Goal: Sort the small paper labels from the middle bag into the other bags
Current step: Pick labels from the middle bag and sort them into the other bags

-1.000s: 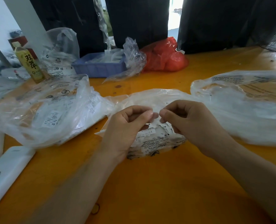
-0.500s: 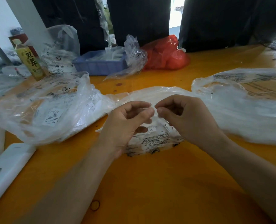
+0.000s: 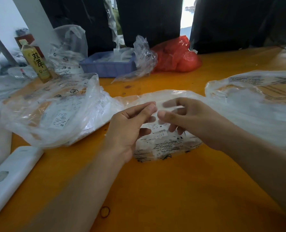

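Left hand (image 3: 129, 129): grip narrow, thumb against forefinger; whether it pinches a label, cannot tell.
Right hand (image 3: 187, 118): blurred, fingers loosely spread.
Labels (image 3: 160, 129): under both grips, in middle bag (image 3: 169, 146).
Other bags: left bag (image 3: 52, 114), right bag (image 3: 256, 104) either side on table (image 3: 155, 190).

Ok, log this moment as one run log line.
stage: sorting labels | left hand: over middle bag, grip unclear | right hand: fingers blurred, grip unclear | left bag, right bag: untouched

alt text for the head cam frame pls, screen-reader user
Two bare hands, left hand and right hand, work close together over the middle bag of paper labels on an orange table. Clear bags lie on both sides; a red bag sits behind.
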A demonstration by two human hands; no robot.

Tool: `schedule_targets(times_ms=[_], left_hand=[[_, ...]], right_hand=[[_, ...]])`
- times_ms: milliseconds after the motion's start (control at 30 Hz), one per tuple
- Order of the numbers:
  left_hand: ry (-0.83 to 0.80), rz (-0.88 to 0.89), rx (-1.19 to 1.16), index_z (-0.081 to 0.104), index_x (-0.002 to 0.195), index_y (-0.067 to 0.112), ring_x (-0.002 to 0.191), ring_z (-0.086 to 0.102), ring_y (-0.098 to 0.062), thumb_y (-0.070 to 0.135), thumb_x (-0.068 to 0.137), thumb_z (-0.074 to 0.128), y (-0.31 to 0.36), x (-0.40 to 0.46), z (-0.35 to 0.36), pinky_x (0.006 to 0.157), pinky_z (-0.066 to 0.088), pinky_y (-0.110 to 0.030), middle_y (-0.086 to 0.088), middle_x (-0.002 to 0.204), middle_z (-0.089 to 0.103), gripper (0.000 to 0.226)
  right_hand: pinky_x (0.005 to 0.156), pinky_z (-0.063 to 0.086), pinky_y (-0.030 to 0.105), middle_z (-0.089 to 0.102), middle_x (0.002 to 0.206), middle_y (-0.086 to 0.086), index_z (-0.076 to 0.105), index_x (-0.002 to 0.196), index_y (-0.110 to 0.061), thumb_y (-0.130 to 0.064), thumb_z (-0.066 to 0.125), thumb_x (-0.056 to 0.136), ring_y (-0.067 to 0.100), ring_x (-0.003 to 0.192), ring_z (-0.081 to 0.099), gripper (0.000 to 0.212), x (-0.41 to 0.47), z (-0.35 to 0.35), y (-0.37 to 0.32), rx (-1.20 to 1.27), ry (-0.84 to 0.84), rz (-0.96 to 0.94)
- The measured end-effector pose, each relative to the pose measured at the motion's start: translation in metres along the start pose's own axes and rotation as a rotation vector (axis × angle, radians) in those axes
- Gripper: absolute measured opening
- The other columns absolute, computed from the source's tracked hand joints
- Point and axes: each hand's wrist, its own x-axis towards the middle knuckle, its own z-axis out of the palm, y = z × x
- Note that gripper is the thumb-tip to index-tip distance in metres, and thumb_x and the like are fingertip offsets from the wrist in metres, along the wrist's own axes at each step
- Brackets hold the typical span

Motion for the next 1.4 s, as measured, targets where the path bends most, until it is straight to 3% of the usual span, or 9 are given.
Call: schedule_targets(times_ms=[233,367,567,667,800,1033,1167,1267,1400], left_hand=[[-0.017,-0.054,-0.135,0.087,0.094,0.026,0.081,0.07,-0.006,0.039,0.07,0.084,0.0,0.0,0.0,0.065,0.053,-0.021,0.002,0.103,0.082,0.027],[-0.009,-0.068,-0.162,0.083,0.099,0.017,0.086,0.076,-0.008,0.028,0.083,0.08,-0.002,0.001,-0.002,0.049,0.047,-0.014,-0.003,0.102,0.083,0.019],[0.032,-0.079,-0.435,0.065,0.109,-0.002,0.096,0.08,-0.031,0.006,0.102,0.064,0.002,0.004,-0.004,0.069,0.063,-0.02,-0.021,0.105,0.08,0.01],[0.025,-0.066,-0.438,0.067,0.113,-0.003,0.099,0.08,-0.03,0.01,0.099,0.069,0.001,0.005,-0.004,0.075,0.063,-0.021,-0.021,0.105,0.08,0.019],[0.022,-0.034,-0.389,0.08,0.1,0.003,0.095,0.08,-0.026,0.014,0.072,0.084,-0.001,0.005,-0.004,0.077,0.063,-0.021,-0.018,0.101,0.081,0.031],[0.03,-0.071,-0.368,0.076,0.098,0.003,0.093,0.081,-0.026,0.002,0.091,0.074,-0.003,0.006,-0.007,0.067,0.061,-0.018,-0.019,0.103,0.081,0.007],[0.006,-0.07,-0.379,0.071,0.1,0.001,0.094,0.081,-0.029,0.003,0.086,0.077,-0.003,0.005,-0.004,0.072,0.062,-0.019,-0.022,0.103,0.08,0.015],[-0.023,-0.065,-0.364,0.076,0.1,0.002,0.095,0.081,-0.029,0.011,0.068,0.085,-0.004,0.004,-0.003,0.075,0.063,-0.02,-0.021,0.102,0.08,0.035],[-0.034,-0.08,-0.335,0.084,0.089,0.006,0.09,0.081,-0.028,0.013,0.067,0.085,-0.006,0.004,-0.001,0.071,0.063,-0.021,-0.019,0.097,0.081,0.023]], right_hand=[[0.065,0.052,0.033,0.077,0.079,-0.005,0.078,0.082,-0.021,-0.032,0.075,0.09,0.006,0.062,0.061,0.015,0.001,0.011,-0.002,0.021,0.025,-0.073],[0.06,0.052,0.025,0.078,0.081,-0.008,0.077,0.083,-0.023,-0.042,0.074,0.088,0.003,0.062,0.063,0.02,0.002,0.009,-0.004,-0.098,-0.015,-0.094],[0.075,0.05,0.022,0.069,0.09,-0.017,0.072,0.105,-0.036,-0.031,0.072,0.092,-0.001,0.075,0.061,0.014,0.021,-0.003,0.003,-0.688,0.042,-0.26],[0.083,0.047,0.03,0.056,0.106,-0.013,0.066,0.125,-0.04,-0.044,0.066,0.095,0.008,0.093,0.058,0.031,0.03,0.003,0.012,-0.994,-0.078,-0.361],[0.075,0.048,0.032,0.06,0.094,-0.007,0.076,0.111,-0.028,-0.037,0.06,0.1,0.016,0.083,0.061,0.022,0.027,0.006,0.021,-1.051,-0.039,-0.525],[0.058,0.051,0.013,0.068,0.062,-0.018,0.076,0.089,-0.024,-0.028,0.074,0.092,0.0,0.055,0.065,0.005,0.007,-0.01,0.018,-0.616,0.208,-0.475],[0.058,0.06,0.028,0.073,0.066,-0.016,0.075,0.081,-0.031,-0.049,0.076,0.084,0.006,0.061,0.071,0.019,-0.001,-0.016,0.013,-0.31,0.263,-0.211],[0.064,0.057,0.03,0.073,0.076,-0.002,0.071,0.094,-0.031,-0.031,0.086,0.08,0.018,0.071,0.071,0.02,-0.003,-0.017,0.016,-0.159,0.292,-0.087],[0.074,0.056,0.038,0.066,0.08,0.004,0.07,0.101,-0.025,-0.019,0.084,0.082,0.021,0.073,0.066,0.024,-0.006,-0.02,0.022,0.124,0.263,0.046]])
